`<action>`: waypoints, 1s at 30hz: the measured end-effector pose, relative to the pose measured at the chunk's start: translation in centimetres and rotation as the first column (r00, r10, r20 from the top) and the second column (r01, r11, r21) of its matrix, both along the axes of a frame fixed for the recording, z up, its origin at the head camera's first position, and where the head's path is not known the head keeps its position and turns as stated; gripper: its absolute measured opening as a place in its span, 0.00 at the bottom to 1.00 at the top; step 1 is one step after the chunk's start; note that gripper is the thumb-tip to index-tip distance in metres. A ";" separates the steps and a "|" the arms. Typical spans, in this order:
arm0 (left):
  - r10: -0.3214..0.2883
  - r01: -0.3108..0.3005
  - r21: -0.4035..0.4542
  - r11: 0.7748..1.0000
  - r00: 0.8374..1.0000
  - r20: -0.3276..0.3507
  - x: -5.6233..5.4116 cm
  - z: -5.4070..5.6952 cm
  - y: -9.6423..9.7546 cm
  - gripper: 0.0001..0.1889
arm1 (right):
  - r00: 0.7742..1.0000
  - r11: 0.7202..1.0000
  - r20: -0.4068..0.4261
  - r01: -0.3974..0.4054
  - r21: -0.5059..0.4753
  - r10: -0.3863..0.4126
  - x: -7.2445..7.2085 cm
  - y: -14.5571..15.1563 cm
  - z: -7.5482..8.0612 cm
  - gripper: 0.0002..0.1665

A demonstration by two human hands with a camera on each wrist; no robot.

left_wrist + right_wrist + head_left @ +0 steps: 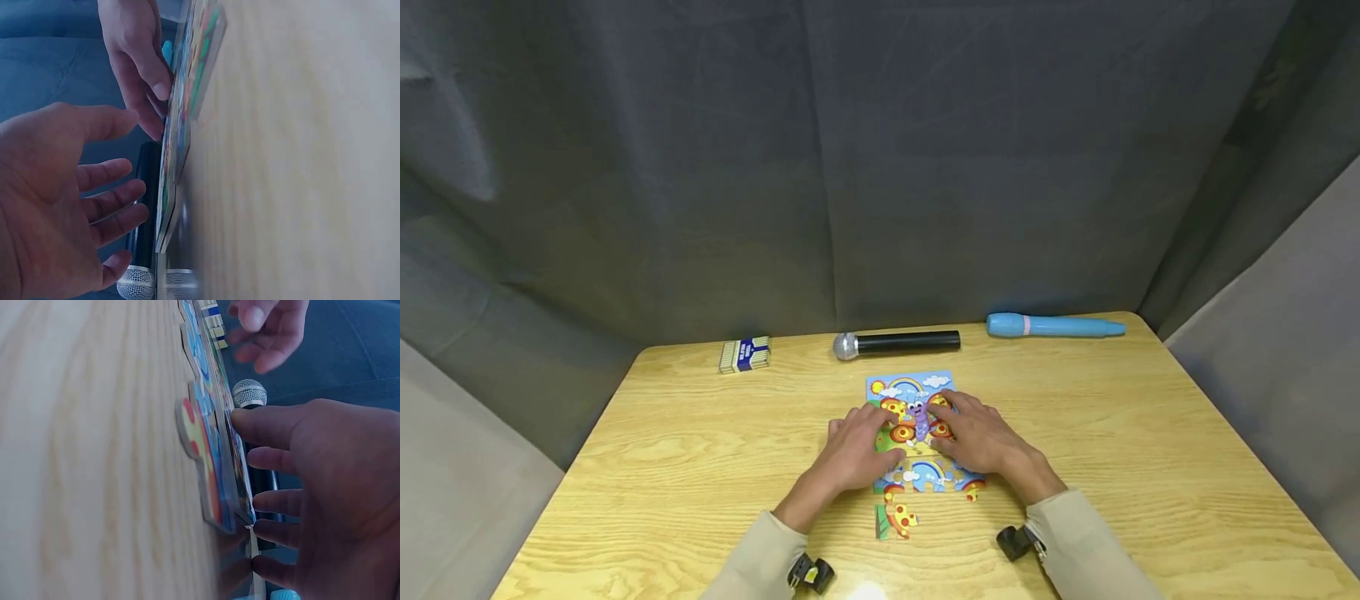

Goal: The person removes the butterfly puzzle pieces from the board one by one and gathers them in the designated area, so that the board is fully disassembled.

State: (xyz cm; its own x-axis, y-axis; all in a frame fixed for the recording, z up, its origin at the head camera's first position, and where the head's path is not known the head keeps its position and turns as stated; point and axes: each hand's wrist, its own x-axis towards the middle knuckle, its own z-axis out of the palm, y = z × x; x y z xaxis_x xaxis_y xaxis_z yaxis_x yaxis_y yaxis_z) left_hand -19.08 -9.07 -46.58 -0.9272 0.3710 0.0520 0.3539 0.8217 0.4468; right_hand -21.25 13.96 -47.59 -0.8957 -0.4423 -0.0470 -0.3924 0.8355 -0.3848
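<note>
1. Starting at the near edge, we see two beige fabric sleeves, each with a small black camera at its cuff.
2. Between the wrists we find a flat green, yellow and red-orange jigsaw piece lying on the tabletop.
3. Just beyond it we see a row of thin, bright blue jigsaw pieces with curved knobs and notches, printed with a rainbow and cloud; orange-and-yellow wing fragments show at both ends.
4. Over this artwork we have the left hand and the right hand, facing each other, fingers parted, lightly bent and clasping nothing; we cannot tell whether every fingertip touches the print.
5. Between and beyond the hands we see the flat, colourful butterfly puzzle board, near the middle of the table: purple body, spotted yellow-and-red wings, blue sky, sun, rainbow, clouds and some green.
6. Beneath everything we have a pale yellow, wood-grained tabletop, glossy enough to reflect light.
7. Along its far side we see a flat striped packet with a navy label, a black microphone with a silver mesh head and a light-blue, microphone-shaped stick with a pink band.
8. Behind hangs a creased dark-grey cloth curtain.
</note>
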 end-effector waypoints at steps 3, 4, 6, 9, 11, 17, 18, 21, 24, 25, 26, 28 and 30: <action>0.012 -0.012 -0.010 1.000 1.000 0.000 -0.9 -0.2 0.3 0.25 | 1.000 1.000 -0.016 0.003 -0.011 -0.003 -0.1 0.1 0.0 0.33; 0.015 -0.015 -0.007 1.000 1.000 0.000 -1.2 -0.2 0.4 0.25 | 1.000 1.000 -0.020 0.007 -0.011 -0.007 -0.1 0.1 0.0 0.33; 0.021 -0.021 -0.006 1.000 1.000 -0.001 -1.7 -0.4 0.6 0.25 | 1.000 1.000 -0.025 0.018 -0.010 -0.018 -0.1 0.2 0.0 0.33; 0.029 -0.029 -0.015 0.999 1.000 0.006 -2.4 -0.5 1.0 0.26 | 0.999 0.999 -0.016 0.044 -0.004 -0.044 -0.1 0.4 0.0 0.34; 0.033 -0.032 -0.033 0.999 0.999 0.009 -2.8 -0.6 1.3 0.25 | 0.999 0.999 -0.011 0.052 -0.004 -0.052 -0.1 0.4 0.0 0.34; 0.040 -0.038 -0.068 0.997 0.999 0.031 -3.4 -0.8 1.8 0.26 | 0.998 0.998 0.013 0.066 -0.003 -0.066 -0.2 0.6 0.0 0.36; 0.042 -0.039 -0.071 0.997 0.998 0.038 -3.5 -0.9 1.8 0.26 | 0.998 0.998 0.015 0.067 -0.002 -0.067 -0.2 0.6 0.0 0.36; 0.046 -0.042 -0.081 0.996 0.998 0.051 -3.8 -1.0 1.9 0.27 | 0.997 0.998 0.021 0.068 0.011 -0.068 -0.2 0.8 0.2 0.36; 0.053 -0.047 -0.096 0.994 0.997 0.054 -4.2 -1.2 2.0 0.27 | 0.998 0.998 0.020 0.066 0.021 -0.066 -0.2 0.9 0.3 0.36; 0.055 -0.049 -0.101 0.994 0.997 0.051 -4.3 -1.3 2.0 0.27 | 0.998 0.998 0.017 0.064 0.024 -0.065 -0.3 0.9 0.3 0.36; 0.057 -0.051 -0.105 0.993 0.997 0.049 -4.4 -1.3 2.0 0.27 | 0.998 0.998 0.019 0.065 0.026 -0.065 -0.3 0.9 0.2 0.35; 0.060 -0.055 -0.110 0.992 0.997 0.046 -4.6 -1.4 2.1 0.26 | 0.998 0.998 0.015 0.062 0.030 -0.062 -0.4 0.9 0.1 0.35; 0.062 -0.056 -0.114 0.992 0.997 0.048 -4.7 -1.4 2.1 0.26 | 0.998 0.997 0.016 0.064 0.035 -0.065 -0.4 0.8 0.1 0.35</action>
State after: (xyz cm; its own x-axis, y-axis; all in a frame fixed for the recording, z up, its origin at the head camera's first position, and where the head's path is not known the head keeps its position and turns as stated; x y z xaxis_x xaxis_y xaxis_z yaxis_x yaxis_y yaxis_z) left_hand -23.80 -6.97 -47.97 -0.9480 0.3163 -0.0359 0.2819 0.8867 0.3664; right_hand -21.64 14.79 -47.54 -0.9212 -0.3815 -0.0763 -0.3310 0.8716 -0.3616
